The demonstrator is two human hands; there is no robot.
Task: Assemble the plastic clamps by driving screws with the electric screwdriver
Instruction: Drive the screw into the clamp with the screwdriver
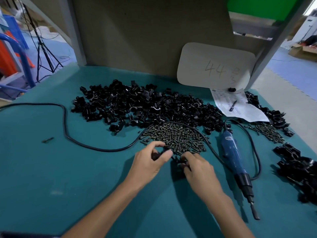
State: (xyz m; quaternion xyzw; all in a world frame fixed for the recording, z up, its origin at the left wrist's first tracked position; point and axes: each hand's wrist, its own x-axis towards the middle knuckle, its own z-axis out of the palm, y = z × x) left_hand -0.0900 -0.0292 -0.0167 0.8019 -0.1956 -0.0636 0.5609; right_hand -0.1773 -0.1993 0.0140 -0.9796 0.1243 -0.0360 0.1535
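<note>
A big heap of black plastic clamp parts covers the middle of the green table. In front of it lies a pile of dark screws. My left hand grips a black clamp piece at the near edge of the screw pile. My right hand pinches a small dark part, apparently a screw, close beside the left. The blue electric screwdriver lies on the table to the right, bit pointing toward me, touched by neither hand.
The screwdriver's black cable loops across the left of the table. A second screw pile and more black clamps lie at the right. A paper sheet with a pen and a white card sit at the back.
</note>
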